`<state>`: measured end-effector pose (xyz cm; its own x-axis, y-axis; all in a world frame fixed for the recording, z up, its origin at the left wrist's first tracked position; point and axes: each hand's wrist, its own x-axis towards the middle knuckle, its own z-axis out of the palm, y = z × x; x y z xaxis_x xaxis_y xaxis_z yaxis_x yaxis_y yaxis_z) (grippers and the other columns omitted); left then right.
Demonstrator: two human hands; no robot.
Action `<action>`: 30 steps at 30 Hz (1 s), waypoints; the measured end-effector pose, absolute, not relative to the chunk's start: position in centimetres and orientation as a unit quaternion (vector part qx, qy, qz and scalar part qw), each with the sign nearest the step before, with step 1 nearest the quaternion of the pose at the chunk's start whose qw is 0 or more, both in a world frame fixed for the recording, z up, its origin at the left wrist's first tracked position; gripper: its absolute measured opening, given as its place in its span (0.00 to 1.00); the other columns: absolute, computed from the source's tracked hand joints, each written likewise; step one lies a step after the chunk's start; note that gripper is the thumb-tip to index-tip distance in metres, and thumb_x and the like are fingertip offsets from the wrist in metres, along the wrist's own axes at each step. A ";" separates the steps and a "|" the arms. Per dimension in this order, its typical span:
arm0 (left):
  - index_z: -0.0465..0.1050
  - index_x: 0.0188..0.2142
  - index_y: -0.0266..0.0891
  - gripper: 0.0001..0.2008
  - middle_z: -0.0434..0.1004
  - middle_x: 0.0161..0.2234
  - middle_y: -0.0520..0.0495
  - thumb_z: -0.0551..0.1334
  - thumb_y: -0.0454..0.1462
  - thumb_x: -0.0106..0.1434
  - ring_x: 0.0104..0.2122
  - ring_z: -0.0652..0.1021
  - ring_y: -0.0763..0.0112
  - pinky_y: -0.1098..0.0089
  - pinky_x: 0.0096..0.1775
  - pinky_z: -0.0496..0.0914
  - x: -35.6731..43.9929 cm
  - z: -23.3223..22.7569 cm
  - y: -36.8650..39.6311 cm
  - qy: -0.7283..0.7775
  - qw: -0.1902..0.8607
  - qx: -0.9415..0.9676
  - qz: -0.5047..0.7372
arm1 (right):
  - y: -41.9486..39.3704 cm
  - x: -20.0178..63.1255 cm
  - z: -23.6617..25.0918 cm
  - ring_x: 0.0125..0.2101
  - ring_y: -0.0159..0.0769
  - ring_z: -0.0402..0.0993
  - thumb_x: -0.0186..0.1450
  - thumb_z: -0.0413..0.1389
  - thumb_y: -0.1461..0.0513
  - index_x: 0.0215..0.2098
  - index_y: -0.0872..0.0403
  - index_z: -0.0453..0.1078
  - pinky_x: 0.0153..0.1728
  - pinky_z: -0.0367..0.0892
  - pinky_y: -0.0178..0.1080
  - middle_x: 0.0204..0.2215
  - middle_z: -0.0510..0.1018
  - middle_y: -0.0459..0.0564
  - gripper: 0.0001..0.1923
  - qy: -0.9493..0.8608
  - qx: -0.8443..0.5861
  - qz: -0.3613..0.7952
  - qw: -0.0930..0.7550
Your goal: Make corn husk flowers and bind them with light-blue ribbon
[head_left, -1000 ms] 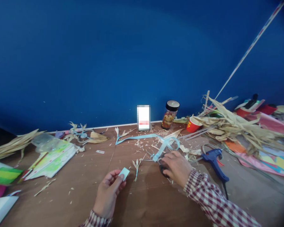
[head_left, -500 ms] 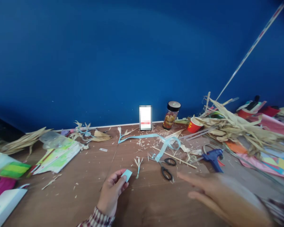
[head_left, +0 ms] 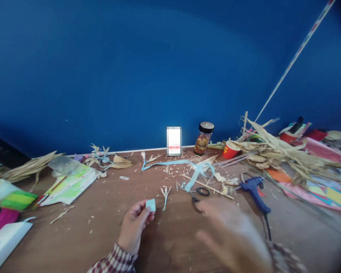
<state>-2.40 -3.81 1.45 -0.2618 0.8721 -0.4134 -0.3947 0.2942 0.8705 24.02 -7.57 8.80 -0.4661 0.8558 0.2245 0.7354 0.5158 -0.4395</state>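
A person's two bare hands are over a brown worktop (head_left: 108, 231) strewn with pale scraps, facing a blue wall (head_left: 130, 76). The left hand (head_left: 131, 227), at the lower centre, has its thumb and fingers clamped on a small pale-blue square (head_left: 151, 203), which is held up off the surface with most of its face showing. It looks like thin paper or a snip of ribbon: probably very light, easy to bend and crease, best pinched by an edge or corner, as it is here.

The right hand (head_left: 233, 227) is a blur. Its thumb and forefinger appear apart, with nothing visible between them. The forefinger overlaps the dark handles of a pair of scissors (head_left: 193, 198); whether it touches them I cannot tell. The scissors should be stiff and firm, most safely taken by the loops.

Just right of the square, apart from it, lies a small dried-husk flower (head_left: 165, 197) with a blue-wrapped stem. It looks dry and brittle, so the stem seems the better grip. Beyond it a long, soft-looking blue ribbon (head_left: 170, 163) runs across to a loose loop near the scissors. To the right of the scissors lies a blue glue gun (head_left: 254, 190); farther back stand a lidded jar (head_left: 203, 142) and a red cup (head_left: 231, 151).
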 end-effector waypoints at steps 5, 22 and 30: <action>0.71 0.32 0.34 0.15 0.75 0.25 0.49 0.67 0.39 0.45 0.25 0.74 0.74 0.73 0.29 0.70 -0.5 2.1 -3.8 0.547 0.598 0.252 0.529 | -1.9 17.1 5.8 0.36 0.36 0.70 0.57 0.55 0.58 0.43 0.53 0.65 0.38 0.66 0.39 0.36 0.74 0.50 0.16 -0.763 -0.450 0.368 0.282; 0.73 0.17 0.42 0.10 0.70 0.15 0.49 0.62 0.43 0.48 0.18 0.67 0.71 0.73 0.22 0.50 -1.1 1.8 -0.4 0.693 0.279 0.590 0.307 | 1.9 15.3 0.0 0.14 0.24 0.59 0.57 0.52 0.58 0.29 0.54 0.59 0.15 0.57 0.27 0.16 0.65 0.38 0.08 -0.569 -0.459 0.559 0.393; 0.70 0.15 0.40 0.04 0.67 0.15 0.52 0.64 0.35 0.42 0.18 0.65 0.73 0.74 0.23 0.52 -0.4 1.1 0.7 0.651 0.420 0.513 0.370 | 1.4 15.2 0.1 0.14 0.24 0.57 0.59 0.49 0.60 0.29 0.54 0.60 0.16 0.55 0.29 0.16 0.62 0.38 0.05 -0.617 -0.463 0.499 0.395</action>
<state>-0.42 0.73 1.13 -0.1202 0.9785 -0.1676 0.3564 0.2001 0.9127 15.22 1.41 0.15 -0.2596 0.9654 0.0265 0.1767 0.0745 -0.9814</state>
